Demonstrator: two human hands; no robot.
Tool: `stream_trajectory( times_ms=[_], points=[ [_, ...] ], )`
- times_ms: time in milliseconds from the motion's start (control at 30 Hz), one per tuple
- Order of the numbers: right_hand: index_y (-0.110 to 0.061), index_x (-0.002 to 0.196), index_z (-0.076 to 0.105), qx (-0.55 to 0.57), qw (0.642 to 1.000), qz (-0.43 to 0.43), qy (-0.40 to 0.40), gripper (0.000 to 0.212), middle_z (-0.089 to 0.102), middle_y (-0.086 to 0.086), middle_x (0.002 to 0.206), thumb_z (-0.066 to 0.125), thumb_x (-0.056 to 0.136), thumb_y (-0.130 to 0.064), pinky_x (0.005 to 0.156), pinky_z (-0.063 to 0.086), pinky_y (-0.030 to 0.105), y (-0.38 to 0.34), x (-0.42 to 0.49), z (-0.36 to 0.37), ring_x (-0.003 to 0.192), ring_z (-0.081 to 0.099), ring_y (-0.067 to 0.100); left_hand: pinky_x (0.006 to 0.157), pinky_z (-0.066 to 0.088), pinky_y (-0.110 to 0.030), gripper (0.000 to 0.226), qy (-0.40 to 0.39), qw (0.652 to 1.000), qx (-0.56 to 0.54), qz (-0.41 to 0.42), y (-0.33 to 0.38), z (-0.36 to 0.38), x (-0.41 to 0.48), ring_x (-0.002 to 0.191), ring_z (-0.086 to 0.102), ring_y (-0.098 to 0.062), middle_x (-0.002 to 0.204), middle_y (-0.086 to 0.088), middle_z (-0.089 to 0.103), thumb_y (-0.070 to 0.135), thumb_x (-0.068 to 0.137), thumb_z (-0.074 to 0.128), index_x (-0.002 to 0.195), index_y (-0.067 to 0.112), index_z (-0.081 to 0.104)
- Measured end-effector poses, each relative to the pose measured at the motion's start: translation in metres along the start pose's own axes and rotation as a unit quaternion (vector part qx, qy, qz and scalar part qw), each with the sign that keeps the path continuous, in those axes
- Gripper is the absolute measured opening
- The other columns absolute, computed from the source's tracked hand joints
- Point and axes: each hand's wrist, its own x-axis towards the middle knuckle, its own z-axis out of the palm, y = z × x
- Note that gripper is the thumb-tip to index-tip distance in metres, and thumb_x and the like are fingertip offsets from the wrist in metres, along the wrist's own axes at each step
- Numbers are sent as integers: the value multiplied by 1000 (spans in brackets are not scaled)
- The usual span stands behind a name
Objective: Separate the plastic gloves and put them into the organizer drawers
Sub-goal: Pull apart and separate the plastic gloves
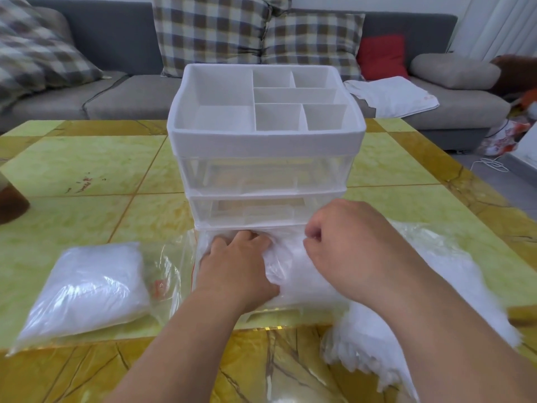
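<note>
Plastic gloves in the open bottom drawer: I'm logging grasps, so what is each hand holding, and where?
Right hand pinches the gloves at their top layer; left hand presses flat on them, grip unclear.

White organizer (266,146) upright, centre of table: divided open tray on top, two clear drawers shut beneath, bottom drawer (293,286) pulled out and stuffed with crumpled clear gloves. Sealed bag of gloves (87,289) lies left; loose glove pile (453,286) lies right.

White organizer (266,135) with clear drawers (266,173), translucent white gloves (302,274), yellow-green marbled table (96,158), grey sofa (122,97) bearing brown-checked cushions (209,33) and red pillow (380,56).
</note>
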Motion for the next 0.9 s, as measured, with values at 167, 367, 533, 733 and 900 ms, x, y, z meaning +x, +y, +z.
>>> stream_trajectory(
  times_ms=[167,367,533,733,900],
  points=[
    [-16,64,33,-25,983,5,-181,36,36,1,66,51,95,-12,46,29,23,-13,-4,20,54,31,13,106,39,-42,76,15,1000,-3,-1,-4,11,9,127,40,-28,135,20,44,69,68,64,137,50,39],
    [-14,65,32,-48,978,17,-203,35,35,3,67,50,94,-4,47,24,24,-22,-8,8,56,31,14,105,39,-40,70,10,1000,3,0,-3,9,7,125,39,-29,135,20,43,67,71,65,134,48,42],
    [-8,93,59,-11,987,47,-154,11,57,10,104,51,91,-1,77,42,26,-27,-3,16,96,55,23,104,39,-40,65,5,1000,0,-3,0,5,2,124,39,-30,133,18,43,64,73,61,133,47,45],
    [-2,146,40,6,986,47,-162,59,35,15,148,59,91,-11,104,39,29,-8,15,56,132,44,28,109,37,-42,71,-15,1000,3,-5,3,-1,-2,127,39,-30,137,15,44,69,74,61,138,45,43],
    [-4,139,48,23,988,19,-154,45,39,16,145,53,95,-12,103,37,27,-4,17,61,131,42,28,102,45,-35,55,9,1000,-16,-16,9,-15,-16,129,48,-24,141,6,50,46,93,63,141,28,46]
  ],
)
